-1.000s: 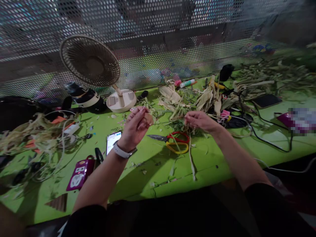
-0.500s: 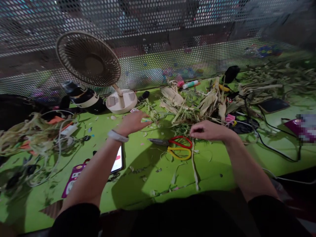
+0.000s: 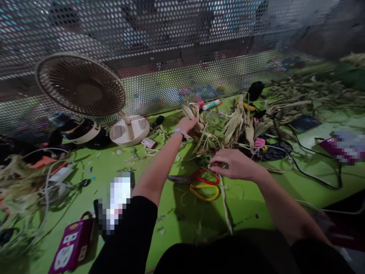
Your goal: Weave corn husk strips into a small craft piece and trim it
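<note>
Left hand [image 3: 187, 124] right at the dry husks [image 3: 194, 110], grip hidden; right hand [image 3: 229, 164], fingers narrowed beside the scissors [image 3: 186, 179], hold unclear!

A perforated metal screen [image 3: 148, 82] stands along the far edge of a green tabletop [image 3: 108, 163], blurred colours and dark shapes showing through its holes, while dim, uneven light leaves the lower right corner in shadow.

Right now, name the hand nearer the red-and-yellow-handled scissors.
Right. The right hand is close beside the scissors; the left hand is farther beyond them, at pale, dry leaves.
</note>
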Demonstrator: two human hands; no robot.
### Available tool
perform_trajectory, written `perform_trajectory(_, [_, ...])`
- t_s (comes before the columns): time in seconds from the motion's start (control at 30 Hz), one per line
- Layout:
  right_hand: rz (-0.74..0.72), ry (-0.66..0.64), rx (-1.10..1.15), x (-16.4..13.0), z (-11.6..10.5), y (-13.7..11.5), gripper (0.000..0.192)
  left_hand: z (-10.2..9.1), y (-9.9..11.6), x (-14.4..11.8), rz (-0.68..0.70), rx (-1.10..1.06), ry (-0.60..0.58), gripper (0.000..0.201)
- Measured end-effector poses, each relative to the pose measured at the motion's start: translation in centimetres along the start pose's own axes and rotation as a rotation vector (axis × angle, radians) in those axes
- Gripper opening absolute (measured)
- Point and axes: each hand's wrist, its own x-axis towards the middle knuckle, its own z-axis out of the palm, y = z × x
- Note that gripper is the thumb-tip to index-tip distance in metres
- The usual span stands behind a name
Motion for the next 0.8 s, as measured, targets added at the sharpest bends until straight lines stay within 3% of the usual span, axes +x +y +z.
perform_trajectory(0.17, [-0.068,0.18,0.03,0.2,0.4,0.0,0.023,-1.2,-0.9,-1.5,-0.04,-0.274,0.002,0.018])
perform_trajectory(0.33, [-0.04,0.383,0.102,0.7,1.0,0.9,0.019,-3.0,-1.4,-3.2,0.046,-0.684,0.026,0.023])
perform_trajectory(0.5, [0.076,0.567,0.091,1.1,1.1,1.8,0.018,-3.6,-1.5,-4.0,0.19,-0.642,0.075,0.028])
perform_trajectory(0.57, [0.065,0.55,0.095,1.2,1.2,1.7,0.018,-3.6,-1.3,-3.8,0.183,-0.615,0.141,0.028])
perform_trajectory(0.63, [0.003,0.445,0.083,1.2,1.3,1.4,0.019,-3.5,-1.2,-3.3,0.112,-0.579,0.19,0.034])
perform_trajectory(0.73, [-0.089,0.281,0.046,1.3,1.7,0.8,0.022,-3.3,-1.3,-2.6,0.015,-0.495,0.147,0.053])
perform_trajectory(0.8, [-0.095,0.235,0.041,1.3,1.7,0.7,0.025,-3.0,-1.4,-2.7,0.03,-0.32,0.146,0.059])
